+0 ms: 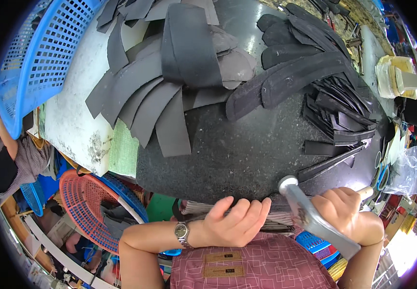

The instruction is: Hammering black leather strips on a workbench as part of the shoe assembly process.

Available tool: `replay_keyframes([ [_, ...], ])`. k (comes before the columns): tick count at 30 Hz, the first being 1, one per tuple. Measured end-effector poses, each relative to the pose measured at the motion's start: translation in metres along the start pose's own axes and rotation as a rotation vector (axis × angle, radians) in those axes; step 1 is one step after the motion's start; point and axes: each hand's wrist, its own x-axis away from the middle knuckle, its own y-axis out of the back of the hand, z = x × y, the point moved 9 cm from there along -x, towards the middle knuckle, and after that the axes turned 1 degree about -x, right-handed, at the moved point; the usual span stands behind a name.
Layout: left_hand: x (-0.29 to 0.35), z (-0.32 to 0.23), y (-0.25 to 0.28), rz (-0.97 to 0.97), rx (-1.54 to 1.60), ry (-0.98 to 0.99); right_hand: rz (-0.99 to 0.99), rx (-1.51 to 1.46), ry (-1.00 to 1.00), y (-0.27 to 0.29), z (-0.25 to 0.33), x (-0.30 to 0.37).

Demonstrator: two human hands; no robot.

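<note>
While the left hand [235, 222] curls, thumb apart, the right hand [339, 212] clasps a flared silver hammer [309, 214].

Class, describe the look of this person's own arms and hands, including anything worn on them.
The left hand and right hand are ungloved, with bare fingers. No sleeves show on the left forearm or right forearm. The left wrist wears a watch with a round case, dark dial and silvery metal band; none shows on the right wrist.
</note>
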Motion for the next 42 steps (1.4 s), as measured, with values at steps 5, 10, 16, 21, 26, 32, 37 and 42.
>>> replay_keyframes([
  [5, -0.002, -0.025, -0.007, 0.131, -0.290, -0.241, 0.035, 0.058, 0.093, -0.003, 0.012, -0.004],
  [10, -0.008, -0.024, -0.010, 0.173, -0.310, -0.288, -0.135, 0.120, 0.111, 0.012, 0.013, -0.002],
  [16, -0.001, -0.002, -0.004, 0.102, -0.085, -0.038, 0.036, 0.022, 0.040, -0.007, 0.009, -0.003],
  [21, 0.013, 0.008, 0.001, -0.045, 0.094, 0.169, 0.089, -0.001, 0.031, -0.007, 0.009, -0.002],
  [26, 0.009, 0.006, 0.000, -0.026, 0.091, 0.124, 0.089, -0.046, -0.005, -0.005, 0.001, -0.011],
  [32, 0.007, 0.002, -0.003, 0.016, 0.085, 0.111, 0.069, -0.034, 0.001, -0.004, 0.000, -0.011],
  [37, -0.002, -0.017, -0.004, 0.087, -0.167, -0.011, 0.097, 0.023, 0.096, 0.000, 0.011, -0.015],
  [42, -0.005, -0.020, -0.009, 0.187, -0.238, -0.085, -0.030, -0.023, 0.120, 0.006, 0.010, -0.016],
])
